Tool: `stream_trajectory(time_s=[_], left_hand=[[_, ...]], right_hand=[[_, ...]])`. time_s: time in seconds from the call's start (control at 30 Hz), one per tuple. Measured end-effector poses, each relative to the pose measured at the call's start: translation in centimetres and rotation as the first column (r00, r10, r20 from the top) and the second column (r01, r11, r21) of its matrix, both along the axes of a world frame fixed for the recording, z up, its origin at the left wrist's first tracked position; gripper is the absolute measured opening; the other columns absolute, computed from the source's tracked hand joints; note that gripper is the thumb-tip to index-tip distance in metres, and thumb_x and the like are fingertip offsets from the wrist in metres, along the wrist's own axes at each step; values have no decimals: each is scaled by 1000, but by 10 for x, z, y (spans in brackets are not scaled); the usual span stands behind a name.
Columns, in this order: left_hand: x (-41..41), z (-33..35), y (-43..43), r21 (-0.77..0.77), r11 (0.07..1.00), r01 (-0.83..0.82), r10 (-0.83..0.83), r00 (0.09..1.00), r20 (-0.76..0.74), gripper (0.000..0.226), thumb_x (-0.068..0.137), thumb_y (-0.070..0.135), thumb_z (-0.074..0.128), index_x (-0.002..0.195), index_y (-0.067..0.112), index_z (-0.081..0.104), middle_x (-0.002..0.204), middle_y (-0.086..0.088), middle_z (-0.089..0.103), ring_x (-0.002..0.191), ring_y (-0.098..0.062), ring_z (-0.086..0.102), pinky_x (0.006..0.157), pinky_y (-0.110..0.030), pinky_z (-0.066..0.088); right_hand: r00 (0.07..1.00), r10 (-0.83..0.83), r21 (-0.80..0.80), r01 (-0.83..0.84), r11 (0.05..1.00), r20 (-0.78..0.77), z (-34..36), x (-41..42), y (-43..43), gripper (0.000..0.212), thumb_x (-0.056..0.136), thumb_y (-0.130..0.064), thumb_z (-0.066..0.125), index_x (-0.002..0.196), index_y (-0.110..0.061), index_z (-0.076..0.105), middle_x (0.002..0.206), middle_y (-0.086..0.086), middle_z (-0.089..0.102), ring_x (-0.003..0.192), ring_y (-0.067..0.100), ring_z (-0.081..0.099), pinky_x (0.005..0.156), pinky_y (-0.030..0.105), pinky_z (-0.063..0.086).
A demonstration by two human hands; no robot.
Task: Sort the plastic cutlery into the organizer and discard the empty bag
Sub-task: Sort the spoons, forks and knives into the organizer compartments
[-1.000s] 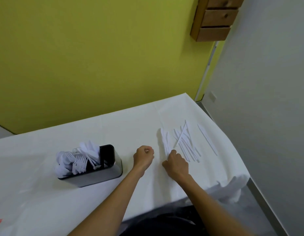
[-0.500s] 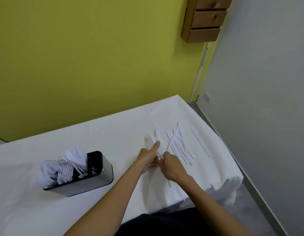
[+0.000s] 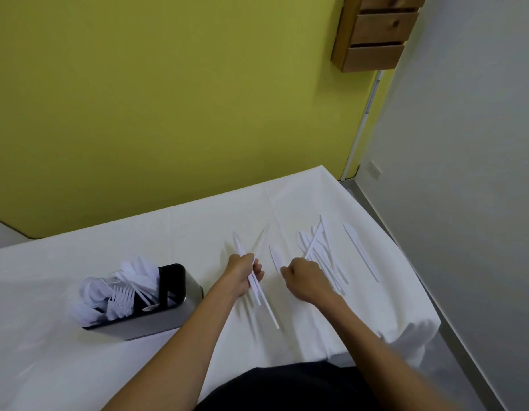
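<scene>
the left hand (image 3: 244, 272) is closed around a loose bundle of knives (image 3: 258, 287), splayed at both ends — one could slide out on the way to the organizer (image 3: 156, 317), which stands near left on the table (image 3: 198, 221), its right slot free. the right hand (image 3: 306, 280) is curled by the far-right pile (image 3: 319, 250); whether it pinches anything i cannot tell. no bag in sight. no readable writing.

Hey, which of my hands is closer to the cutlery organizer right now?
Left. Your left hand, gripping a bundle of knives, sits just right of the organizer. Your right hand is farther right, by the loose knife pile.
</scene>
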State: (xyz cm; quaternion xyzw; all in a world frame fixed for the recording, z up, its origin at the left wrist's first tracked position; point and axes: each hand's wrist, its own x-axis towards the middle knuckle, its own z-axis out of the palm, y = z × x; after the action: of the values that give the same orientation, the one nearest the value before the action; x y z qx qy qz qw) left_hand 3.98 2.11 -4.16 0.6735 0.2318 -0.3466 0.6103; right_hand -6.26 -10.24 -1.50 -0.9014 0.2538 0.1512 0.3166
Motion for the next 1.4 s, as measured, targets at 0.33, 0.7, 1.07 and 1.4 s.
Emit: stream_trajectory(time_s=[0.33, 0.7, 1.07, 1.4], left_hand=[[-4, -9, 9, 138, 985, 104, -126, 979, 159, 29, 103, 15, 39, 124, -3, 50, 92, -14, 64, 76, -25, 68, 47, -24, 39], [-21, -11, -8, 271, 829, 490, -560, 734, 384, 51, 96, 60, 46, 85, 11, 51, 71, 2, 57, 59, -15, 51, 58, -29, 42], [-25, 0, -4, 445, 688, 573, -725, 549, 416, 47, 99, 56, 46, 71, 18, 46, 63, 4, 50, 59, -14, 47, 58, -26, 37], [-20, -5, 9, 408, 731, 546, -680, 625, 383, 37, 95, 42, 54, 75, 10, 56, 70, 0, 55, 67, -17, 53, 64, -30, 41]], right_hand=[[982, 103, -221, -136, 966, -158, -12, 3, 13, 29, 89, -14, 54, 66, -14, 36, 69, 2, 45, 58, 17, 47, 50, 25, 34], [990, 24, 28, -28, 999, 141, -2, 6, 6, 37, 90, -23, 55, 61, -17, 33, 56, -1, 43, 56, 19, 44, 52, 29, 33], [983, 85, 141, -109, 984, 164, -5, -3, -6, 33, 101, -27, 48, 83, -4, 64, 79, 11, 69, 73, 26, 70, 74, 46, 58], [992, 112, 217, -122, 968, 60, 2, 3, -17, 28, 99, -15, 42, 97, -5, 67, 95, 11, 72, 77, 23, 70, 76, 37, 58]])
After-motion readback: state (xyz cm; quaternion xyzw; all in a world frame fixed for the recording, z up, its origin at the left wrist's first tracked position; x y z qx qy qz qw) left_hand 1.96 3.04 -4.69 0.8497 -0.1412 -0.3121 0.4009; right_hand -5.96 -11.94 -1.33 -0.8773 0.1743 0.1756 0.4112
